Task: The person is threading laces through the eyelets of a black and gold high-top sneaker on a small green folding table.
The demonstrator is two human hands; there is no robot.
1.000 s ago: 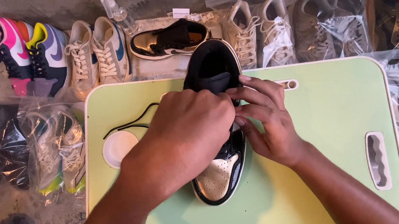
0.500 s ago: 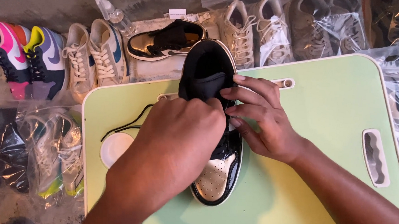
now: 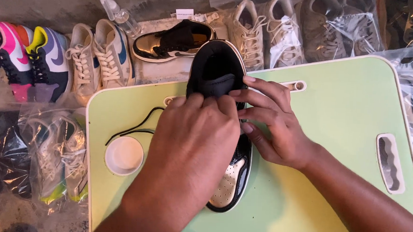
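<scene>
Both hands are closed on the black sneaker point(image 3: 224, 145) lying lengthwise on the green lap table point(image 3: 336, 151), toe toward the wearer. The left hand point(image 3: 193, 139) is laid over the lace area and its fingertips pinch at the padded tongue; the right hand point(image 3: 274, 122) presses against the shoe's right side, fingers curled onto the same tongue. Compared with half a second ago, hardly anything is changed: the left hand's fingertips are drawn a little closer to the tongue, and the shoe is kept in the same spot. A loose black lace point(image 3: 133, 128) is trailed from under the left hand across the tabletop. The round white cup recess point(image 3: 124, 155) in the table's left edge is seen to hold nothing. Beyond the table, a black-and-gold sneaker point(image 3: 172, 42) is set on a white box, beside a beige pair point(image 3: 99, 58) and a pink-and-purple pair point(image 3: 28, 59). Clear plastic bags point(image 3: 56, 157) at left each contain shoes.
</scene>
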